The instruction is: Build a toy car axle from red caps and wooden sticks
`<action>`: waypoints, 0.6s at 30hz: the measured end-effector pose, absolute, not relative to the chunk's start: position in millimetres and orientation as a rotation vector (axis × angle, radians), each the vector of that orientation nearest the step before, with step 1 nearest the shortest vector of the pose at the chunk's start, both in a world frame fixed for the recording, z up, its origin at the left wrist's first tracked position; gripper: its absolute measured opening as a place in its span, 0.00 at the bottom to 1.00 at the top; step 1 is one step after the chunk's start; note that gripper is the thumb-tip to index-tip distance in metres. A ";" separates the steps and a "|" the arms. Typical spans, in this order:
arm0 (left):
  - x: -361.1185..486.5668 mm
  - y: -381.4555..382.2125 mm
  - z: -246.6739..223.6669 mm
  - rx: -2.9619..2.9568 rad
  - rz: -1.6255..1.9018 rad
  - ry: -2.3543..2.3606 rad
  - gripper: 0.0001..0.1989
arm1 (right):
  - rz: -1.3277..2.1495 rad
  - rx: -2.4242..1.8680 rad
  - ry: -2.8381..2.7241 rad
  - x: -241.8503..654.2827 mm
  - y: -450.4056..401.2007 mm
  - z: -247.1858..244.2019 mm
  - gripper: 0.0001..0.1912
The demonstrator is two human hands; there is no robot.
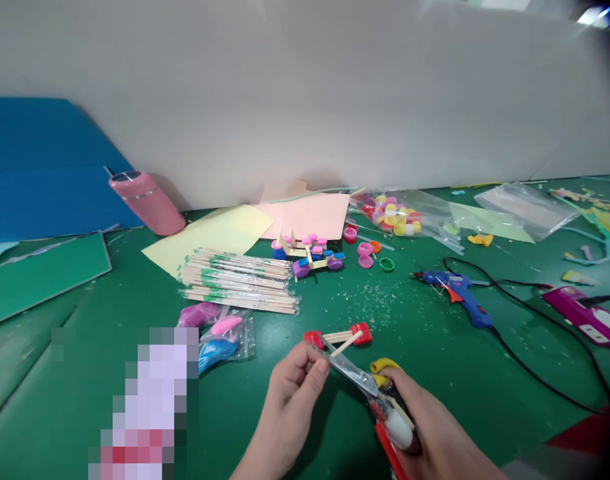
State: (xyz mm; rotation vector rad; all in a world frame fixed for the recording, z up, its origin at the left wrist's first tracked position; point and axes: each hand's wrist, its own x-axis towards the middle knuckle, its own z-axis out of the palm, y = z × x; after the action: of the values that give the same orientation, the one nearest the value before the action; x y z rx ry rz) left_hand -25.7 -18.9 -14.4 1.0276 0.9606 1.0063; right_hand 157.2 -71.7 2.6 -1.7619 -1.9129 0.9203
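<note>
Low in the middle, my left hand (297, 383) pinches a short wooden stick (348, 343) near one end. My right hand (427, 417) is closed round scissors (359, 379) with yellow and red handles. Their blades point up-left, touching or crossing the stick close to my left fingertips. A pale wooden strip and something white also show by my right fingers; I cannot tell what the white thing is. Just beyond both hands lies a small piece with red blocks (361, 333) at its ends, joined by thin wooden sticks (337, 337).
Wrapped chopsticks (239, 283) lie left of centre, with bagged coloured clay (225, 327) below. Small colourful models (312, 257) and loose caps (365, 249) sit behind. To the right are a blue glue gun (459, 293) and its black cord. A pink bottle (149, 203) stands back left.
</note>
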 end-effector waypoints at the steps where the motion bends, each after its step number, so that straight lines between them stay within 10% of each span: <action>1: -26.6 -18.3 -14.5 0.959 0.982 0.899 0.13 | 0.909 -1.750 -1.917 158.1 -72.4 1.8 0.16; 18: -23.4 -19.6 -12.3 1.155 1.100 1.044 0.11 | 1.066 -1.851 -1.901 154.1 -66.3 2.6 0.08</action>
State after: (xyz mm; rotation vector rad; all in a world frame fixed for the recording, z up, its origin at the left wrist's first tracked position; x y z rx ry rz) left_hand -23.4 -19.6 -12.3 1.1552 1.0437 1.1002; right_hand 154.1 -66.3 2.6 -1.8511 -1.9011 1.0659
